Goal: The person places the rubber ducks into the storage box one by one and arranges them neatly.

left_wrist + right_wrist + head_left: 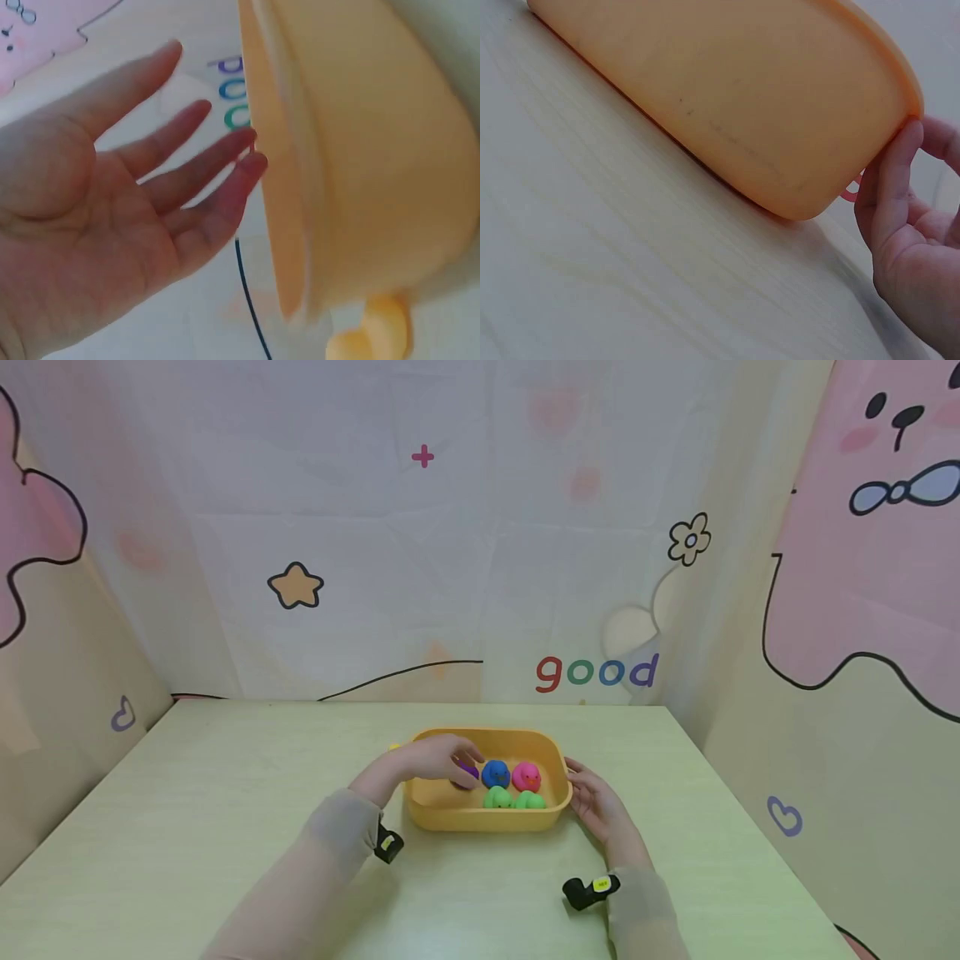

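In the head view, an orange-yellow plastic tub holds several toy ducks: a blue duck, a pink duck, two light green ducks and a purple duck partly hidden by fingers. My left hand hovers over the tub's left part, beside the purple duck. The left wrist view shows the same hand with spread, relaxed fingers and an empty palm. At the tub's right end, my right hand grips the rim. In the right wrist view, fingers bear on the wall under that rim.
A yellow object, partly hidden, lies outside the tub at its left end. The pale wooden table is bordered by a printed cloth backdrop behind and at both sides. A small black camera sits on each wrist.
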Motion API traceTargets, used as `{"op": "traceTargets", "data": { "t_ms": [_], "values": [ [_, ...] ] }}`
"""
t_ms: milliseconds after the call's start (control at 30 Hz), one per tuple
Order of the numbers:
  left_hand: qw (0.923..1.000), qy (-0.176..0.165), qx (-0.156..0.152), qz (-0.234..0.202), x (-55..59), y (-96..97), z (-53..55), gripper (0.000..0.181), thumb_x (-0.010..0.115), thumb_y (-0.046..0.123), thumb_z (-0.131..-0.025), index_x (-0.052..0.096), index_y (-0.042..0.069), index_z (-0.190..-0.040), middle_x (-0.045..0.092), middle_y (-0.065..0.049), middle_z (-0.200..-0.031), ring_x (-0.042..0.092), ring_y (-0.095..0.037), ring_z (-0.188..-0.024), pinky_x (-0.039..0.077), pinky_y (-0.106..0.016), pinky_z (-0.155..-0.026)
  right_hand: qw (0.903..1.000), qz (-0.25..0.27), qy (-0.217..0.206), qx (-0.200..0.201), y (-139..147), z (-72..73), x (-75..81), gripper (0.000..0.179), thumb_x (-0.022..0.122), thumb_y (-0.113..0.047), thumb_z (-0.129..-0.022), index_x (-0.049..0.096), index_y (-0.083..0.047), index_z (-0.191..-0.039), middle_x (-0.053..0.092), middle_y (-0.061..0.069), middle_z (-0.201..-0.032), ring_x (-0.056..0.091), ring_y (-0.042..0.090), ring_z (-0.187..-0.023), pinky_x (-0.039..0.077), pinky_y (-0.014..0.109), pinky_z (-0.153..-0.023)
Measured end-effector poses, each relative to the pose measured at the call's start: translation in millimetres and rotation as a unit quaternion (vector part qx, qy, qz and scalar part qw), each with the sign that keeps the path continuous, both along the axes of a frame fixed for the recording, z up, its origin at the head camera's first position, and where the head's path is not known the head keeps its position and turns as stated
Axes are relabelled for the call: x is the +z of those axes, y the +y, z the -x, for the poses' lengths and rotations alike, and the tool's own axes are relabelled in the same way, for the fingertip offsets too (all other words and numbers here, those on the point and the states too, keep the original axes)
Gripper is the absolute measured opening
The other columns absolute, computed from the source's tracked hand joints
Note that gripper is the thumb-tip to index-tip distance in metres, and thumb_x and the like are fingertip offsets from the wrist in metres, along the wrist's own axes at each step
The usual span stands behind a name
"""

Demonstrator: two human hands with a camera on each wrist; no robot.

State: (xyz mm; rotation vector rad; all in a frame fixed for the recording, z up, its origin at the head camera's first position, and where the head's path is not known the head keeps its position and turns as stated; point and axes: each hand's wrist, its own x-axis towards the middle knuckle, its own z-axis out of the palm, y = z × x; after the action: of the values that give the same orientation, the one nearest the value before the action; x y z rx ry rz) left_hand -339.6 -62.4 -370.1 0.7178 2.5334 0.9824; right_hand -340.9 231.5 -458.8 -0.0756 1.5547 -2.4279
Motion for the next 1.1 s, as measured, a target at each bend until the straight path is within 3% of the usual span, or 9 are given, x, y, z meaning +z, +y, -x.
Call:
{"op": "traceTargets", "data": {
  "t_ms": [67, 233, 367, 500, 733, 833, 1100],
  "values": [
    [0.9998, 0.013, -0.016, -0.001, 3.2, -15.9, 5.5, 0.045, 0.069, 0.019, -0.091, 0.057, 0.001, -0.13, 0.062, -0.018, -0.13, 0.061, -0.031, -0.116, 0.048, -0.043, -0.102, 1.0, -0.006, 0.002, 0.004, 0, -1.8, 1.6, 0.06, 0.039, -0.004, -0.101, 0.01, 0.002, -0.154, 0.062, -0.005, -0.103, 0.061, 0.001, -0.085, 0.052, 0.012, -0.077],
    [0.9987, 0.036, 0.011, -0.034, 5.9, -52.8, 17.3, 0.043, 0.063, 0.019, -0.094, 0.055, 0.001, -0.132, 0.056, -0.023, -0.136, 0.051, -0.039, -0.128, 0.041, -0.049, -0.109, 1.0, -0.004, -0.001, 0.002, 0, -2.5, 1.4, 0.059, 0.038, -0.004, -0.101, 0.011, 0.002, -0.153, 0.062, -0.005, -0.103, 0.061, 0.002, -0.084, 0.052, 0.012, -0.076],
    [0.996, 0.038, 0.052, -0.062, -1.7, -75.0, 25.6, 0.041, 0.059, 0.016, -0.097, 0.053, 0.001, -0.135, 0.053, -0.024, -0.139, 0.048, -0.04, -0.13, 0.039, -0.052, -0.109, 1.0, 0.002, 0.0, -0.008, 1, 1.5, -3.6, 0.057, 0.038, -0.003, -0.102, 0.014, 0.002, -0.153, 0.063, -0.004, -0.104, 0.062, 0.003, -0.084, 0.052, 0.012, -0.075],
    [0.9953, 0.039, 0.076, -0.047, -13.4, -90.4, 29.4, 0.043, 0.054, 0.012, -0.1, 0.047, -0.001, -0.141, 0.047, -0.026, -0.143, 0.045, -0.043, -0.132, 0.04, -0.054, -0.108, 0.9998, -0.003, -0.001, -0.021, 2, 5.6, -8.4, 0.055, 0.038, -0.003, -0.102, 0.017, 0.002, -0.152, 0.063, -0.004, -0.106, 0.062, 0.003, -0.085, 0.053, 0.012, -0.074],
    [0.9963, 0.028, 0.077, -0.026, -34.8, -101.9, 34.4, 0.045, 0.048, 0.007, -0.101, 0.04, -0.005, -0.144, 0.042, -0.032, -0.144, 0.04, -0.047, -0.134, 0.037, -0.058, -0.108, 0.9999, -0.007, -0.002, -0.008, 1, -0.7, -1.5, 0.057, 0.037, -0.003, -0.101, 0.013, 0.002, -0.153, 0.061, -0.004, -0.103, 0.06, 0.003, -0.083, 0.052, 0.011, -0.074],
    [0.9967, 0.038, 0.071, -0.012, -42.5, -102.7, 40.1, 0.045, 0.046, 0.007, -0.101, 0.04, -0.005, -0.144, 0.043, -0.032, -0.143, 0.04, -0.047, -0.134, 0.036, -0.059, -0.109, 1.0, -0.007, 0.003, -0.003, 1, -2.0, -0.5, 0.057, 0.037, -0.003, -0.101, 0.013, 0.003, -0.153, 0.061, -0.004, -0.102, 0.06, 0.003, -0.082, 0.052, 0.011, -0.074],
    [0.9949, 0.043, 0.091, -0.006, -56.2, -100.3, 50.9, 0.041, 0.051, 0.0, -0.096, 0.05, -0.004, -0.137, 0.048, -0.031, -0.139, 0.042, -0.046, -0.132, 0.031, -0.058, -0.112, 0.9998, -0.003, -0.005, -0.019, 4, 8.9, -13.2, 0.055, 0.037, -0.004, -0.103, 0.016, 0.0, -0.154, 0.06, -0.005, -0.105, 0.06, 0.003, -0.087, 0.052, 0.012, -0.078]
  ]
}}
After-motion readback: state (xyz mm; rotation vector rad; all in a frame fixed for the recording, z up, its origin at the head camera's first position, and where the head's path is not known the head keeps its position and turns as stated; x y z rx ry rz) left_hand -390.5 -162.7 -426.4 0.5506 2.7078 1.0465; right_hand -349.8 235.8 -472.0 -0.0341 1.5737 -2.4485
